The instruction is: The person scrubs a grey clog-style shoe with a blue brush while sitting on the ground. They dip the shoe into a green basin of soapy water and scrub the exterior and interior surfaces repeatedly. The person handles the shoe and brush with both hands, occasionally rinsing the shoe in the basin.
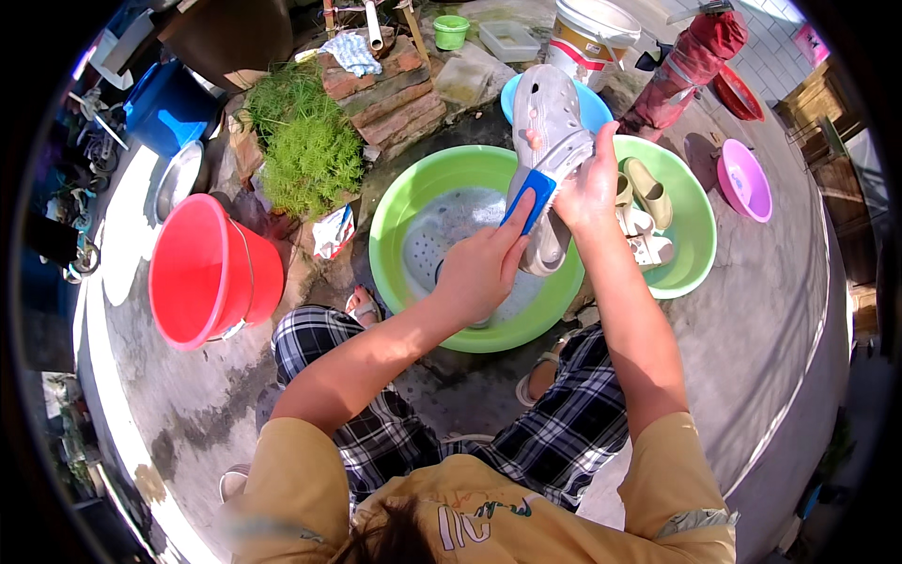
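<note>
In my right hand (pixel 592 193) is a light grey clog (pixel 545 99) with holes in its upper, held up over a green basin (pixel 383 273). My left hand (pixel 477 274) grips a blue scrubbing brush (pixel 536 195), its white bristles against the clog's side and strap. Soapy water lies in the green basin, and a pale thing with rows of dark holes (pixel 425 254) sits in it, partly hidden by my left hand. Beside it on the right, a second green basin (pixel 700 235) holds several washed-out-toned shoes, among them an olive clog (pixel 648 193) and white ones (pixel 650 250).
A red bucket (pixel 193 273) stands at left, near a metal bowl (pixel 181 180) and blue bucket (pixel 167 108). Green plants (pixel 310 155) and stacked bricks (pixel 390 89) lie beyond. A blue basin (pixel 594 108), white pail (pixel 597 28) and pink basin (pixel 744 180) are at far right.
</note>
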`<state>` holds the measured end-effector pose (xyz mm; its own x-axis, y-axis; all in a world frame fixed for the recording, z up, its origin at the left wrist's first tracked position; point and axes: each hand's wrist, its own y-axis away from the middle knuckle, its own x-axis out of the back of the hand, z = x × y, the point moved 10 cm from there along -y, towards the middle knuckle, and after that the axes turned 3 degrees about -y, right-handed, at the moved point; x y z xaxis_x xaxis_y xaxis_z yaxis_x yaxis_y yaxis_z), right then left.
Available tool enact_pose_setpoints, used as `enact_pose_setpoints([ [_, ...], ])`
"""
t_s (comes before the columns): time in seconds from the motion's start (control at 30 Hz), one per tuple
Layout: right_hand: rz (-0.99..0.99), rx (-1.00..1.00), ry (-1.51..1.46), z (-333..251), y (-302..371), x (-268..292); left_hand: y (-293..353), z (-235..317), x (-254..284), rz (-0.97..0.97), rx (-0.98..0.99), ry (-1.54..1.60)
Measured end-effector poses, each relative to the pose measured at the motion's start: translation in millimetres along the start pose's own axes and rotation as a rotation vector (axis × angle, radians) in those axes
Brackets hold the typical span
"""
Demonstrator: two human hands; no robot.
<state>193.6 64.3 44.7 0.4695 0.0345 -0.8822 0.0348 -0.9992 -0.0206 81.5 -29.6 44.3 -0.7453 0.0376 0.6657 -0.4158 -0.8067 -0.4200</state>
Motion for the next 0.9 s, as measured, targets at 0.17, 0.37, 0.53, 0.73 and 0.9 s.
enact_pose_setpoints([
  [0.17, 0.049, -0.080, 0.285, 33, 22, -13, -40, 1, 28, 0.100, 0.121, 0.098],
  [0.37, 0.011, -0.156, 0.228, 27, 12, -5, -15, -9, 19, -0.006, 0.185, 0.099],
  [0.53, 0.112, -0.075, 0.453, 36, 22, 0, -35, -5, 27, 0.120, 0.129, 0.100],
  [0.73, -0.227, -0.331, 1.068, 51, 34, -2, -28, -32, 34, -0.122, 0.197, 0.361],
  [0.9, -0.476, -0.310, 1.493, 45, 53, -24, -26, -31, 38, -0.372, 0.200, 0.404],
])
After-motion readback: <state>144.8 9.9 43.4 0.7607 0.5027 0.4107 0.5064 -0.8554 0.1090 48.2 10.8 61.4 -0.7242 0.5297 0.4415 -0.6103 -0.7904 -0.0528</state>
